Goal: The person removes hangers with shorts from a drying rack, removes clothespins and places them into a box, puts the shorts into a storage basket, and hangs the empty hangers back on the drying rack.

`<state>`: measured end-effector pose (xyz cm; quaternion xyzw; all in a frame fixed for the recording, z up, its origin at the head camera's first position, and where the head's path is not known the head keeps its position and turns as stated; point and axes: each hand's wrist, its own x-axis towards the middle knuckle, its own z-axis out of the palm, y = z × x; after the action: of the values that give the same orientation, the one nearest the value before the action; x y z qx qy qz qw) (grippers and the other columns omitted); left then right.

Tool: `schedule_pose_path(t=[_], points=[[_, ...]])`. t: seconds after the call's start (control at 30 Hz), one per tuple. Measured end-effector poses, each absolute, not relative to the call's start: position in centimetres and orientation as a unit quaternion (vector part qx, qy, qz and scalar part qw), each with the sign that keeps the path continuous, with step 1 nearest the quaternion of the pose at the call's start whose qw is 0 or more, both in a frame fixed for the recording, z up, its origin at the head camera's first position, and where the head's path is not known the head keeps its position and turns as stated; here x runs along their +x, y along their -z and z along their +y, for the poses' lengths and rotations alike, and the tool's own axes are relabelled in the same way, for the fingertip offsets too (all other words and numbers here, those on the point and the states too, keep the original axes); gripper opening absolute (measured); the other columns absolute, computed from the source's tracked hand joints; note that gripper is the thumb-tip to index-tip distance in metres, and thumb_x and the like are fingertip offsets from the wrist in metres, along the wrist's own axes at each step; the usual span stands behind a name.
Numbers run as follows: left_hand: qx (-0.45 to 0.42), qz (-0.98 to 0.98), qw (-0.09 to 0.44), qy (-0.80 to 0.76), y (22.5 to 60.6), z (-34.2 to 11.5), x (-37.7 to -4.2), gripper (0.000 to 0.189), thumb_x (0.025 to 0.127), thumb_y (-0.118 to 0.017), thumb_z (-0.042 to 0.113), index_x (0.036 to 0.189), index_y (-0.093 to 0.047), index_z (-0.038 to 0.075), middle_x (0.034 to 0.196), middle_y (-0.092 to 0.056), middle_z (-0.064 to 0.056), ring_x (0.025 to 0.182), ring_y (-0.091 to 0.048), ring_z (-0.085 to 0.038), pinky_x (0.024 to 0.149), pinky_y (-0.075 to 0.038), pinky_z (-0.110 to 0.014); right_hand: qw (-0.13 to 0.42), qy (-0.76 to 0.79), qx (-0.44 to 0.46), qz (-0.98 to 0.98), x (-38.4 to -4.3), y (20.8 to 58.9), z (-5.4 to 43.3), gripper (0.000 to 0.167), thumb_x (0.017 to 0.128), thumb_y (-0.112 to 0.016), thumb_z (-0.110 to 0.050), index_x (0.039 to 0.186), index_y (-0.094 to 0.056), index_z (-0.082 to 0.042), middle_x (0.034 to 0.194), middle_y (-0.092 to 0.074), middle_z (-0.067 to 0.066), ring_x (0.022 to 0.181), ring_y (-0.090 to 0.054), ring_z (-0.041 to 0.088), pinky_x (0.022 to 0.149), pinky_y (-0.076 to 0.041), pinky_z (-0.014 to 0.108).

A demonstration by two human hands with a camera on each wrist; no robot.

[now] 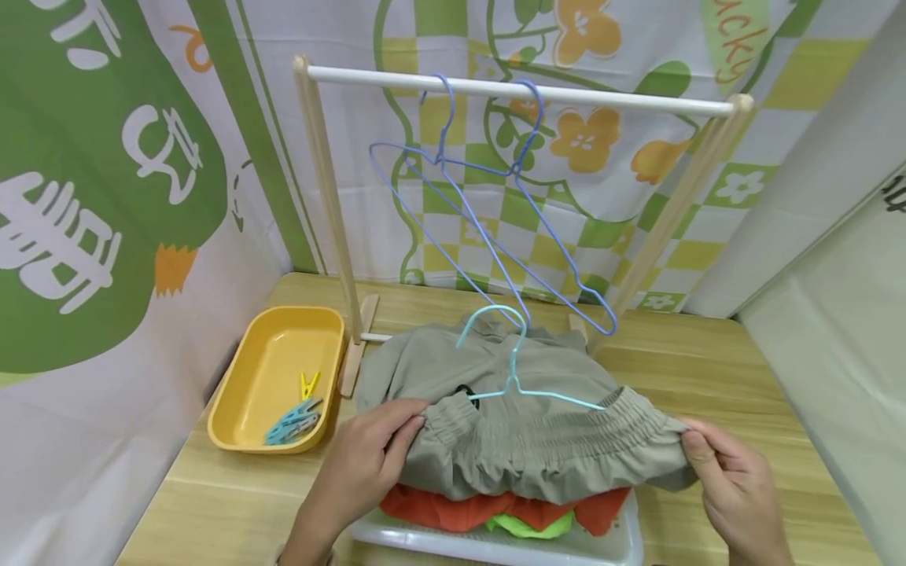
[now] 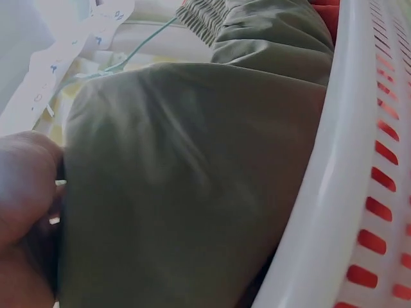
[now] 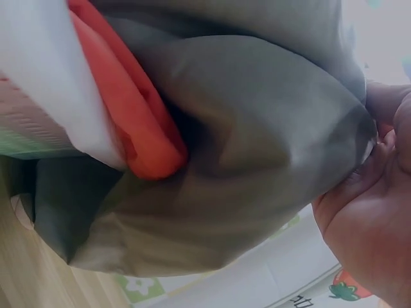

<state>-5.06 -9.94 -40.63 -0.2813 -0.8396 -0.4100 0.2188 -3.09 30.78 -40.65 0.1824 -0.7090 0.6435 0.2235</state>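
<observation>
Grey-green pants (image 1: 524, 464) with a gathered elastic waistband lie spread over a white basket (image 1: 495, 544). My left hand (image 1: 368, 456) pinches the waistband at its left end, thumb and fingers on the cloth. At the opposite end my right hand (image 1: 732, 483) grips the waistband between thumb and fingers, and the right wrist view shows the cloth (image 3: 270, 141) drawn to that pinch. A light teal hanger (image 1: 513, 369) sits with its shoulders in the waist opening and its hook standing up. The waistband covers the hanger's lower part.
Red clothing (image 1: 453, 509) and a bright green piece (image 1: 534, 525) lie in the basket under the pants. Two blue hangers (image 1: 488, 228) hang from a rack's white bar (image 1: 623, 96) behind. On the left, a yellow tub (image 1: 265, 354) holds yellow and blue clothespins (image 1: 292, 424).
</observation>
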Motion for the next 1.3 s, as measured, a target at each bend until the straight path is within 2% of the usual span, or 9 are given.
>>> schedule_pose_path(t=[0.13, 0.33, 0.5, 0.7, 0.83, 0.97, 1.03, 1.17, 1.3], points=[[-0.292, -0.823, 0.234, 0.427, 40.7, -10.2, -5.3, 0.021, 0.097, -0.067, -0.002, 0.113, -0.073, 0.010, 0.106, -0.073, 0.000, 0.097, -0.071, -0.016, 0.085, -0.058, -0.031, 0.234, -0.668, 0.242, -0.663, -3.7, 41.3, 30.8, 0.025, 0.095, -0.044, 0.028, 0.111, -0.062, 0.026, 0.110, -0.075, 0.012, 0.101, -0.069, 0.013, 0.090, -0.051, 0.017], [-0.297, -0.803, 0.257, 0.448, 40.5, -11.0, -5.4, 0.023, 0.093, -0.068, -0.005, 0.110, -0.074, 0.009, 0.103, -0.073, 0.000, 0.092, -0.072, -0.017, 0.083, -0.057, -0.026, 0.233, -0.656, 0.260, -0.669, -3.9, 41.5, 31.0, 0.025, 0.097, -0.043, 0.024, 0.112, -0.063, 0.024, 0.113, -0.074, 0.009, 0.104, -0.068, 0.012, 0.093, -0.049, 0.018], [-0.285, -0.792, 0.253, 0.477, 40.3, -11.8, -5.4, 0.027, 0.090, -0.069, -0.011, 0.109, -0.075, 0.007, 0.106, -0.074, -0.002, 0.098, -0.072, -0.020, 0.089, -0.055, -0.024, 0.238, -0.671, 0.251, -0.656, -3.8, 41.4, 31.0, 0.027, 0.100, -0.039, 0.022, 0.115, -0.061, 0.025, 0.113, -0.074, 0.010, 0.104, -0.067, 0.013, 0.093, -0.050, 0.019], [-0.263, -0.783, 0.281, 0.488, 40.1, -12.7, -5.3, 0.029, 0.088, -0.069, -0.014, 0.107, -0.076, 0.008, 0.103, -0.075, -0.002, 0.093, -0.072, -0.019, 0.087, -0.054, -0.021, 0.267, -0.693, 0.211, -0.635, -3.5, 41.2, 31.1, 0.026, 0.101, -0.043, 0.019, 0.114, -0.065, 0.021, 0.110, -0.075, 0.009, 0.100, -0.068, 0.012, 0.089, -0.052, 0.016], [-0.260, -0.772, 0.300, 0.496, 40.2, -13.4, -5.4, 0.028, 0.089, -0.069, -0.014, 0.107, -0.076, 0.006, 0.102, -0.074, -0.004, 0.093, -0.071, -0.016, 0.086, -0.054, -0.020, 0.267, -0.691, 0.158, -0.653, -3.1, 41.2, 31.2, 0.026, 0.101, -0.044, 0.018, 0.114, -0.067, 0.018, 0.107, -0.075, 0.007, 0.097, -0.069, 0.010, 0.086, -0.053, 0.016], [-0.244, -0.745, 0.313, 0.537, 40.3, -14.1, -5.3, 0.026, 0.090, -0.065, -0.018, 0.106, -0.074, 0.001, 0.094, -0.072, -0.006, 0.085, -0.067, -0.011, 0.077, -0.053, -0.018, 0.247, -0.672, 0.110, -0.690, -2.6, 41.3, 31.7, 0.027, 0.102, -0.044, 0.017, 0.116, -0.067, 0.018, 0.109, -0.076, 0.004, 0.100, -0.069, 0.008, 0.087, -0.052, 0.015], [-0.243, -0.734, 0.309, 0.554, 40.3, -14.2, -5.3, 0.026, 0.091, -0.063, -0.018, 0.106, -0.073, 0.000, 0.094, -0.071, -0.007, 0.083, -0.065, -0.010, 0.075, -0.053, -0.017, 0.230, -0.660, 0.110, -0.707, -2.5, 41.3, 31.8, 0.026, 0.101, -0.043, 0.018, 0.118, -0.063, 0.022, 0.111, -0.075, 0.002, 0.103, -0.069, 0.009, 0.090, -0.051, 0.016], [-0.260, -0.730, 0.294, 0.560, 40.3, -14.1, -5.2, 0.026, 0.093, -0.062, -0.018, 0.108, -0.073, 0.000, 0.099, -0.071, -0.008, 0.089, -0.066, -0.012, 0.082, -0.054, -0.019, 0.202, -0.644, 0.143, -0.724, -2.5, 41.2, 31.8, 0.025, 0.101, -0.042, 0.020, 0.118, -0.058, 0.027, 0.115, -0.075, 0.001, 0.107, -0.068, 0.009, 0.093, -0.050, 0.017], [-0.270, -0.731, 0.287, 0.557, 40.2, -14.0, -5.2, 0.026, 0.093, -0.061, -0.017, 0.109, -0.073, 0.000, 0.102, -0.072, -0.009, 0.093, -0.067, -0.013, 0.086, -0.054, -0.021, 0.175, -0.614, 0.170, -0.750, -2.7, 41.0, 31.8, 0.025, 0.099, -0.044, 0.021, 0.119, -0.059, 0.025, 0.117, -0.074, 0.001, 0.108, -0.067, 0.008, 0.092, -0.050, 0.016]])
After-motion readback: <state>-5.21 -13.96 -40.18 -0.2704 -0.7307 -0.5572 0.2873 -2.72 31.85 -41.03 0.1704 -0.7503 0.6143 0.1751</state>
